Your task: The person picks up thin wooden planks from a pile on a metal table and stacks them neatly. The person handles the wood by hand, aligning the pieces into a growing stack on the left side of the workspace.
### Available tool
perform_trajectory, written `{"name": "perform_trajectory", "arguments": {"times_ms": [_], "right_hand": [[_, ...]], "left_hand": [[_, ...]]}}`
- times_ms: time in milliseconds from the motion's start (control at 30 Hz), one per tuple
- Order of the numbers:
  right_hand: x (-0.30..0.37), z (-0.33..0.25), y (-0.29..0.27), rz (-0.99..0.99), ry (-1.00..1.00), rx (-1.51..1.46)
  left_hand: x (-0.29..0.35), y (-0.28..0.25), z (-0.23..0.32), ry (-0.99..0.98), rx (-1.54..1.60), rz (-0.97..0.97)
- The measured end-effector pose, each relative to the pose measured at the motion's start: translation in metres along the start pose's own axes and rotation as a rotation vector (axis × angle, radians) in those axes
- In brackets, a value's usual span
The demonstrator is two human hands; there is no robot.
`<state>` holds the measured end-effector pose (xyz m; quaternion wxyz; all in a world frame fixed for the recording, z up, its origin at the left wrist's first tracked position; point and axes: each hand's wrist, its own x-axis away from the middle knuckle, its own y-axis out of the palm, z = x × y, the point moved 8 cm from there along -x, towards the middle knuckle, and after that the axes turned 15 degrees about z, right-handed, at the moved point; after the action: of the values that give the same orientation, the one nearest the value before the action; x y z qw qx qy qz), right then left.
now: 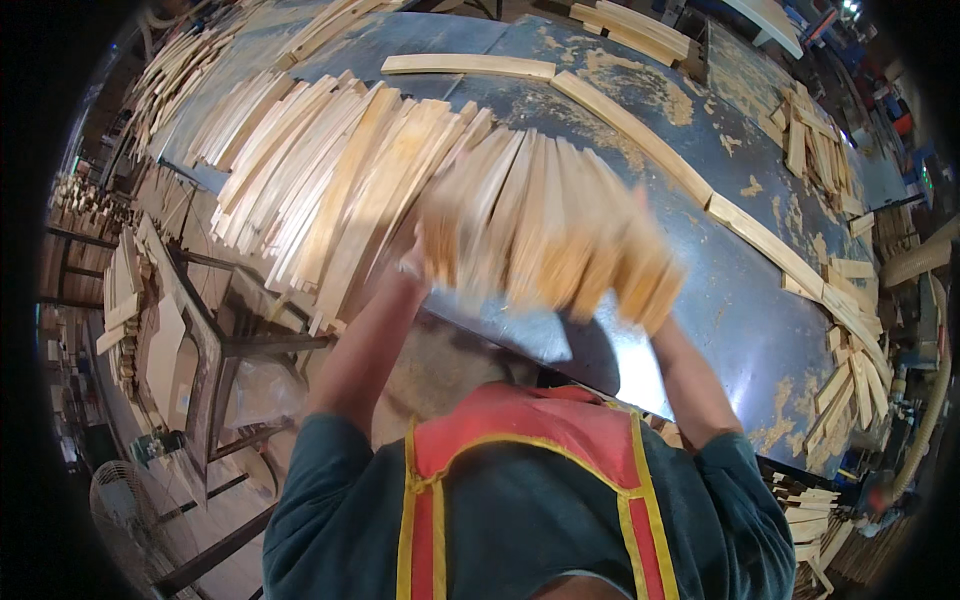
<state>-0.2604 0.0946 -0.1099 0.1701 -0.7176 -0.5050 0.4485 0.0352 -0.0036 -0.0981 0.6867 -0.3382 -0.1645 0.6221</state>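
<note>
Between my two hands is a wide bundle of wooden strips (545, 215), side by side and smeared by motion, above the near edge of the metal table (480, 310). My left hand (413, 258) presses against the bundle's left side, its fingers partly hidden by the wood. On the opposite side my right hand (641, 200) is mostly covered by the strips; only a blurred bit of finger shows past them. Just left of the bundle lies a long row of similar loose strips (320, 180), overhanging the table's near edge.
Boards laid end to end form a long rail (640, 130) across the table. Sawdust (630, 85) is scattered behind it. Short offcuts (850, 385) pile up at the right. At the lower left stand a metal frame (215, 345) and a fan (120, 500).
</note>
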Motion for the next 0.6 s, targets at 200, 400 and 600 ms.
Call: {"name": "perform_trajectory", "arguments": {"times_ms": [200,400,600], "right_hand": [[0.112,-0.042,0.127,-0.202,0.041,0.210],[0.077,-0.027,0.114,-0.573,0.483,-0.167],[-0.019,0.172,0.047,-0.150,0.184,0.402]], "left_hand": [[0.067,0.006,-0.130,0.565,-1.005,-0.161],[0.046,-0.033,-0.058,0.226,-1.007,-0.450],[0.142,0.066,0.035,0.399,-0.619,-0.065]]}}
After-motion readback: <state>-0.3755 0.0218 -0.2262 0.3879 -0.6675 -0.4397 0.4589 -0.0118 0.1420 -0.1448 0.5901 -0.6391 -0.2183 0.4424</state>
